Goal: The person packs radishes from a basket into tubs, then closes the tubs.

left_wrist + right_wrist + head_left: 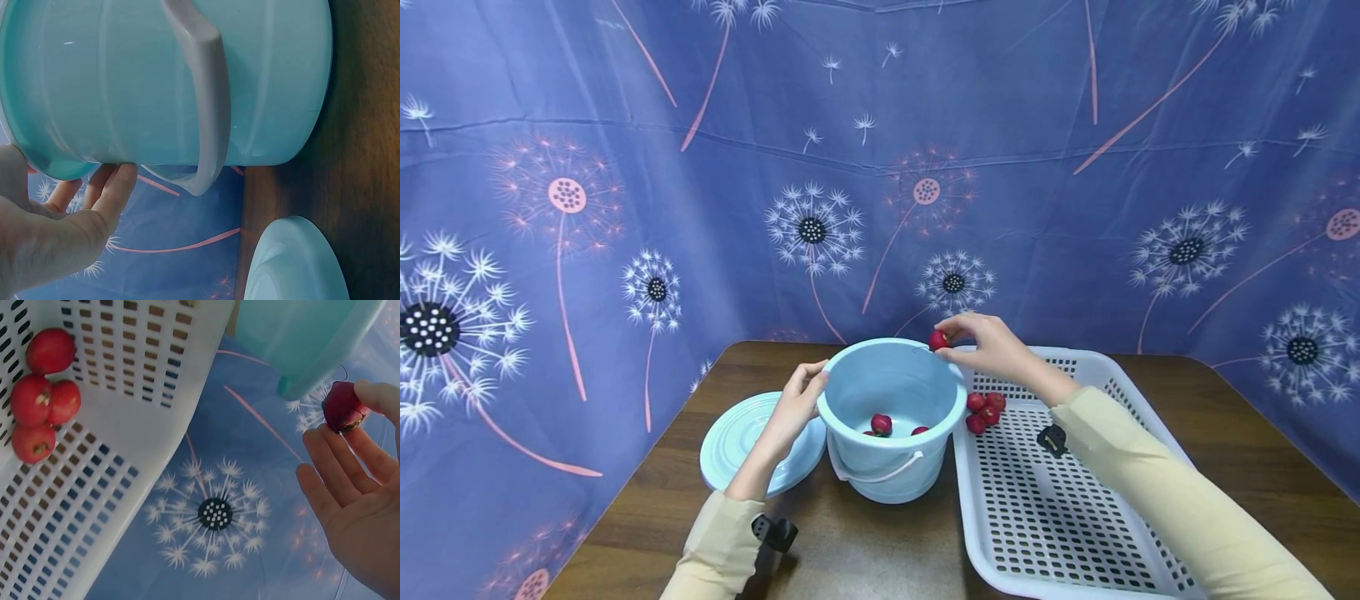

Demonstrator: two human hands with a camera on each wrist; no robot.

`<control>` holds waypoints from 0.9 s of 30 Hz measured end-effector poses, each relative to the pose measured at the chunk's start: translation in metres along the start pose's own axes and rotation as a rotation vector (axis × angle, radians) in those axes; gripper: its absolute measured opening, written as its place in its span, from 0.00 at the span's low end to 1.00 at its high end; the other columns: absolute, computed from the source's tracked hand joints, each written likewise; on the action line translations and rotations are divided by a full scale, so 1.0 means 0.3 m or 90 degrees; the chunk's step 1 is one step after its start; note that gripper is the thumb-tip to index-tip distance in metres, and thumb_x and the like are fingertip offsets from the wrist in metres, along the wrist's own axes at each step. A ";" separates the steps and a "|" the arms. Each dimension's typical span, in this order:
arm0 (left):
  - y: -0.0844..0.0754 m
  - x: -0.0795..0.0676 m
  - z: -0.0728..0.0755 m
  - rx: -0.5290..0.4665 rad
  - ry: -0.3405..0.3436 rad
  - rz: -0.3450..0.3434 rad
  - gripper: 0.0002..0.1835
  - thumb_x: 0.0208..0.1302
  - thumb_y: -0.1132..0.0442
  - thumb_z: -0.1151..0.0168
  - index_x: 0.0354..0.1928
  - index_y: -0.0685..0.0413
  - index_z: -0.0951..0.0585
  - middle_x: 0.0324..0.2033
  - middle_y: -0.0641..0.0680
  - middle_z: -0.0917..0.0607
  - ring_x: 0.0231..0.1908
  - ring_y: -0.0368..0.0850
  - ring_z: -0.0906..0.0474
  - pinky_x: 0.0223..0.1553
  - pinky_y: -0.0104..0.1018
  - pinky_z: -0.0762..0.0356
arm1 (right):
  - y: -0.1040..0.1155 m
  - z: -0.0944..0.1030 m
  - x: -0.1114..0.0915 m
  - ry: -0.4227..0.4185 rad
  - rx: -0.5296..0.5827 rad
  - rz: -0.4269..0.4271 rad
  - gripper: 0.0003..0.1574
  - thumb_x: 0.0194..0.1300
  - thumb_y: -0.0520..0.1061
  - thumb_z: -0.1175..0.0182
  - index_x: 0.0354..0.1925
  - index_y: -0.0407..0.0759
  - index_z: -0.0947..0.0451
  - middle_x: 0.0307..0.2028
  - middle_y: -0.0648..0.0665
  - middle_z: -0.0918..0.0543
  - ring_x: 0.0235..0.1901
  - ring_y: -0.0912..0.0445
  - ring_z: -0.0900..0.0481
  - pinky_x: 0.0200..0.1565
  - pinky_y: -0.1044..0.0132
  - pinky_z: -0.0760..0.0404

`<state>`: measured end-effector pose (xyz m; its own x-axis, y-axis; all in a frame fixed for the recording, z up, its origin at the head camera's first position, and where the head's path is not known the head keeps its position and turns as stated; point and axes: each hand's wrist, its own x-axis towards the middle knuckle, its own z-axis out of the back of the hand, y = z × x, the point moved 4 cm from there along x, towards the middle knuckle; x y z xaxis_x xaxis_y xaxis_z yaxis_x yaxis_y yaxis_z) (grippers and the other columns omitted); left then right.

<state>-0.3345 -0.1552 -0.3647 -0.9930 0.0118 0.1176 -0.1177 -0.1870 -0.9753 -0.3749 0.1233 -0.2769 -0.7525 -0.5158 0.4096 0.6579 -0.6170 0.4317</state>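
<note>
A light-blue bucket (891, 467) stands upright in the middle of the table, its white handle (212, 106) hanging down in front. My left hand (797, 402) grips the bucket's left rim, with the fingers against the outside wall. Between thumb and fingertips, my right hand (988, 346) pinches a red radish (344, 407) with a thin root, held at the bucket's back right rim. A few radishes (882, 425) lie on the bucket's bottom, partly hidden by its front wall. Several more radishes (49, 403) cluster in the left back part of a white perforated basket (1037, 475).
On the left, a round light-blue lid (737, 433) lies on the wooden table (850, 550), partly behind my left forearm. The basket takes up the right side, close against the bucket. A blue cloth (880, 125) with a dandelion print hangs behind the table.
</note>
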 end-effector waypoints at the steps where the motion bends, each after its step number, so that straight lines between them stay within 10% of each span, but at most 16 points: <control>1: 0.000 0.000 0.000 -0.001 0.000 0.000 0.21 0.73 0.52 0.56 0.61 0.55 0.34 0.64 0.55 0.34 0.59 0.53 0.33 0.58 0.55 0.29 | 0.005 -0.005 0.004 -0.001 0.000 0.005 0.26 0.58 0.48 0.33 0.53 0.41 0.23 0.44 0.44 0.18 0.44 0.51 0.19 0.50 0.51 0.21; 27: 0.001 0.007 0.007 -0.003 -0.002 -0.009 0.20 0.73 0.53 0.55 0.61 0.55 0.34 0.61 0.57 0.31 0.57 0.54 0.30 0.54 0.52 0.26 | 0.106 -0.175 0.103 0.056 0.068 0.078 0.21 0.55 0.45 0.32 0.48 0.42 0.21 0.42 0.47 0.18 0.43 0.52 0.20 0.49 0.52 0.21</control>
<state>-0.3367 -0.1572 -0.3644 -0.9913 0.0117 0.1311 -0.1310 -0.1829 -0.9743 -0.3789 0.0564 -0.2928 -0.6634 -0.6360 0.3944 0.7406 -0.4827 0.4675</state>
